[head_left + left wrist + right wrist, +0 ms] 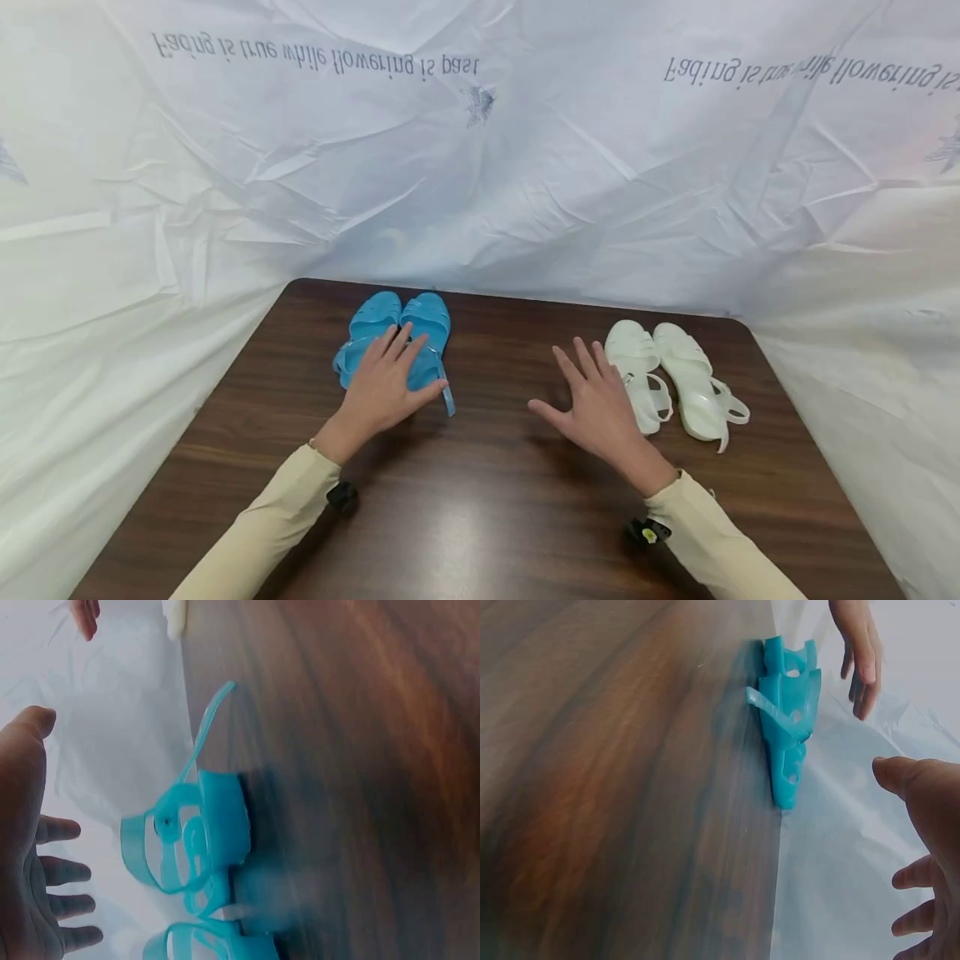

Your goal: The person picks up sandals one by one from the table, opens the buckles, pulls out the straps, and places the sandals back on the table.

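A pair of blue sandals (pixel 427 312) lies side by side at the back left of the table, toes toward the cloth, one strap hanging out to the right. My left hand (pixel 386 387) hovers over their heel end with fingers spread, hiding part of them. In the left wrist view the sandals (pixel 225 817) stand below the hand (pixel 30 862), apart from it. At the right lies a pair of white sandals (pixel 686 358), heel straps undone and spread outward. My right hand (pixel 600 408), fingers spread and holding nothing, is just left of them, overlapping the nearer one in the head view.
The dark wooden table (pixel 480 500) has rounded back corners. White printed cloth (pixel 480 183) hangs behind it and along both sides. A small black device (pixel 342 497) sits at the left wrist, another (pixel 647 531) at the right.
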{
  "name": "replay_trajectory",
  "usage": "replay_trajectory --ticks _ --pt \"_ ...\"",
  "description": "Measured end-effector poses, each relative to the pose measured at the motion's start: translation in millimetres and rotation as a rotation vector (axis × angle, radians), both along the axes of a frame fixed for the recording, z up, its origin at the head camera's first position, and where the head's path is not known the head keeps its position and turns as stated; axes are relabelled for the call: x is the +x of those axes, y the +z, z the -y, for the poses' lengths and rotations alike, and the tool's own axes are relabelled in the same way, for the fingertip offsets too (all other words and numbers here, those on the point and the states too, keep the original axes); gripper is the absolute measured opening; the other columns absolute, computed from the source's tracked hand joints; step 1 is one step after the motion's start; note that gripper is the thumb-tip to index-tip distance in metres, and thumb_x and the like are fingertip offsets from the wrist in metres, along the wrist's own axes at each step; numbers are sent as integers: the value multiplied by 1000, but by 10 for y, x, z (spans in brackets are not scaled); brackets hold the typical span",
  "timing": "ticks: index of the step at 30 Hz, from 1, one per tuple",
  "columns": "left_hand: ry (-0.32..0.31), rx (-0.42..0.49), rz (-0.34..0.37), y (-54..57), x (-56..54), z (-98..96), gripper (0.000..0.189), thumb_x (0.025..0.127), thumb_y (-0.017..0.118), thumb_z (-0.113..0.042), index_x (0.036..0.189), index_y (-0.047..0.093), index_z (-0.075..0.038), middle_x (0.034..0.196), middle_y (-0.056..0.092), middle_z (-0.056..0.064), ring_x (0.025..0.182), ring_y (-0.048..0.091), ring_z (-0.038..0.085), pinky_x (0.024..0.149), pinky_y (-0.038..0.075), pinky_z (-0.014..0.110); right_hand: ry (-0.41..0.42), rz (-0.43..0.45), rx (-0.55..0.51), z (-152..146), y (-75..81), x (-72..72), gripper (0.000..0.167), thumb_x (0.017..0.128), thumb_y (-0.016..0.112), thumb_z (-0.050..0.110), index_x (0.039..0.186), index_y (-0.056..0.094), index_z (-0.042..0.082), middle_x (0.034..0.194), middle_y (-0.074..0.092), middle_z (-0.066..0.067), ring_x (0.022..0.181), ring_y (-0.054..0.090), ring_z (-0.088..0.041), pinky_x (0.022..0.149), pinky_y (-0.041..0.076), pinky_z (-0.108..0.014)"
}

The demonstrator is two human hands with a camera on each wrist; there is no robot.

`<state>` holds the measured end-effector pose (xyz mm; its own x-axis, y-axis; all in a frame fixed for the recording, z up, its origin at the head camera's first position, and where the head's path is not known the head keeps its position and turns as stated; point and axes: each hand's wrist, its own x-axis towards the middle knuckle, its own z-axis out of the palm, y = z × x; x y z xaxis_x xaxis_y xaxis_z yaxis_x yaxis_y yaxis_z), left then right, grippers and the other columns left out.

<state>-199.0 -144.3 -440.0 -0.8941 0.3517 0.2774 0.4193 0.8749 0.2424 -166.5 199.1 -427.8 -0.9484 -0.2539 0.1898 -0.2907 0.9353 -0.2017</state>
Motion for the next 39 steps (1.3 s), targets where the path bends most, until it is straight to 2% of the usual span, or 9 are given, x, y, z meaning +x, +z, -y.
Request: replay_trajectory --ticks 5,10,16,20,28,33,39 --pt "-17 53 42 48 -102 90 83 96 58 -62 155 43 -5 161 35 22 150 30 43 121 26 57 30 17 -41 152 27 -103 95 89 59 74 160 36 16 166 25 -20 154 16 -44 118 24 -65" --pt "-29 99 112 105 -233 200 83 98 57 -61 158 38 -7 163 33 19 150 29 41 119 28 60 58 48 -107 335 25 -213 91 92 61 69 159 37 14 165 28 -19 154 18 -42 119 27 -62" --pt "-89 130 109 73 -413 352 74 102 58 -52 156 39 -6 160 39 19 147 36 39 117 33 58 108 56 -159 595 -59 -373 87 93 60 68 158 40 14 163 34 -17 152 26 -39 117 32 -59" --pt "-133 127 106 45 -515 415 67 103 60 -44 152 45 -2 155 46 21 142 43 40 114 37 58 145 42 -182 775 -151 -487 83 94 58 69 155 45 14 159 41 -16 148 36 -38 113 38 -57" --pt "-153 74 184 59 -666 463 57 106 57 -39 149 50 -1 147 55 20 137 50 39 111 41 57 188 42 -233 1109 -322 -655 76 97 55 66 152 51 13 152 52 -13 137 52 -31 109 46 -52" --pt "-178 66 208 18 -723 491 50 106 58 -33 143 57 -1 139 61 18 132 55 38 108 44 56 207 70 -298 1277 -407 -715 69 101 54 60 149 53 11 147 57 -12 134 55 -29 108 47 -51" --pt "-166 31 246 -28 -750 503 45 107 57 -31 141 59 -1 136 64 17 127 58 37 105 46 56 220 87 -340 1460 -475 -793 64 103 54 54 145 57 7 140 62 -13 127 61 -28 103 51 -49"
